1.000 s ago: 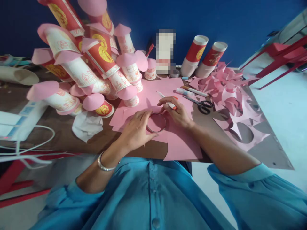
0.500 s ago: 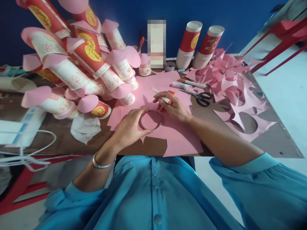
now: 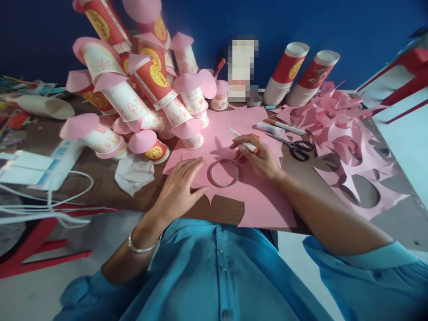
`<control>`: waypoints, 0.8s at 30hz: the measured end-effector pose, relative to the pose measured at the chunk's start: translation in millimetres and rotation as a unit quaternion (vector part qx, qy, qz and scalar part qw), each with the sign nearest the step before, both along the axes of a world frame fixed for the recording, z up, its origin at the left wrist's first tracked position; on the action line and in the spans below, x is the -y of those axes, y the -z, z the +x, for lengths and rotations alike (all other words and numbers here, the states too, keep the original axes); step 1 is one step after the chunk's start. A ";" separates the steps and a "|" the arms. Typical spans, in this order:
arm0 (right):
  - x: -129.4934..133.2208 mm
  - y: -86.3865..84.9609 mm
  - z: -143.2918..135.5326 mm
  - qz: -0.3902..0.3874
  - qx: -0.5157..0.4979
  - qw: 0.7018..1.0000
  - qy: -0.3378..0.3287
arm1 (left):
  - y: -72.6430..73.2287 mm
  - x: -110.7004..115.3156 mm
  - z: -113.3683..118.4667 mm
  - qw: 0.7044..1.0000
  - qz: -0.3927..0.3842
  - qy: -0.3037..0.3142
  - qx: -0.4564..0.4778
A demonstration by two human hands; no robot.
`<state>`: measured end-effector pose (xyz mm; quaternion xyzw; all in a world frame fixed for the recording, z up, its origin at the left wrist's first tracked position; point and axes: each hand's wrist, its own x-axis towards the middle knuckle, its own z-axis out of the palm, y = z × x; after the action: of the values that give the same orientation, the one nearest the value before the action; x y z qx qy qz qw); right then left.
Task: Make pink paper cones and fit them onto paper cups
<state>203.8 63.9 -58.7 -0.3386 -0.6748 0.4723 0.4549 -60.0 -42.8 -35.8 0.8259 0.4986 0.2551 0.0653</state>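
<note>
A thin round ring point(image 3: 211, 173) lies flat on a large pink sheet point(image 3: 267, 196) near the table's front edge. Just left of the ring, my left hand point(image 3: 180, 187) rests on the sheet's edge with fingers and thumb apart, holding nothing and not touching the ring. On the other side, my right hand point(image 3: 259, 156) holds a white marker with an orange end point(image 3: 251, 147) between thumb and fingers, its tip pointing up and to the left. Black-handled scissors point(image 3: 301, 150) and two more pens point(image 3: 284, 126) lie to the right of that hand.
Many decorated paper cups with pink cone tops point(image 3: 120, 100) are piled at the left. Two cup stacks point(image 3: 284, 73) stand at the back. Pink paper scraps point(image 3: 347, 133) cover the right side. A crumpled white tissue point(image 3: 134, 173) and white cables point(image 3: 50, 205) are at the left.
My left hand has let go of the ring and drawn back to the left of it. My right hand still holds the marker. The whole view has shifted, with table items appearing further right.
</note>
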 end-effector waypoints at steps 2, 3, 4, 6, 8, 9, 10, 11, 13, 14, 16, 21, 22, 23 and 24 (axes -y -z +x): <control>1.1 -0.9 0.4 0.013 0.017 1.000 0.007 | 1.1 12.5 -3.9 0.999 0.032 -0.019 0.000; 1.8 -1.5 0.5 0.024 0.031 0.999 0.010 | 2.0 18.1 -4.7 0.999 0.046 -0.024 0.002; 2.6 -2.1 0.5 0.038 0.046 0.998 0.011 | 3.3 23.0 -5.0 0.998 0.057 -0.027 0.006; 4.3 -3.2 0.6 0.068 0.077 0.995 0.012 | 6.9 30.6 -4.8 0.997 0.065 -0.027 0.021; 5.9 -4.0 0.8 0.091 0.104 0.990 0.012 | 11.1 35.4 -4.4 0.997 0.068 -0.026 0.028; 6.7 -4.2 0.9 0.098 0.117 0.988 0.013 | 13.0 37.0 -4.3 0.997 0.070 -0.027 0.024; 7.4 -4.3 1.0 0.105 0.132 0.986 0.015 | 14.6 38.2 -4.2 0.997 0.073 -0.029 0.016; 8.1 -4.2 1.1 0.111 0.148 0.983 0.017 | 15.8 39.1 -4.3 0.997 0.076 -0.029 0.006; 9.4 -4.0 1.3 0.118 0.177 0.977 0.016 | 16.5 40.2 -4.4 0.997 0.078 -0.023 -0.010; 10.0 -3.8 1.3 0.120 0.188 0.975 0.011 | 16.2 40.5 -4.5 0.997 0.078 -0.018 -0.014; 11.0 -3.5 1.0 0.122 0.204 0.971 -0.003 | 15.2 40.5 -4.6 0.997 0.079 -0.007 -0.016; 12.5 -3.2 -1.1 0.139 0.244 0.960 -0.013 | 14.7 39.5 -5.2 0.997 0.080 -0.007 -0.015; 12.6 -3.3 -1.6 0.143 0.246 0.959 -0.011 | 15.2 39.4 -5.3 0.997 0.079 -0.006 -0.015; 12.8 -3.5 -2.0 0.147 0.247 0.958 -0.008 | 15.7 39.3 -5.2 0.997 0.078 -0.004 -0.014; 12.9 -3.6 -2.4 0.150 0.247 0.957 -0.005 | 16.1 39.2 -5.1 0.997 0.077 -0.003 -0.012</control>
<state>201.4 51.0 -55.1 -0.3693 -0.8310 0.2694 0.3171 -65.1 -82.0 -51.9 0.8298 0.4811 0.2827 -0.0052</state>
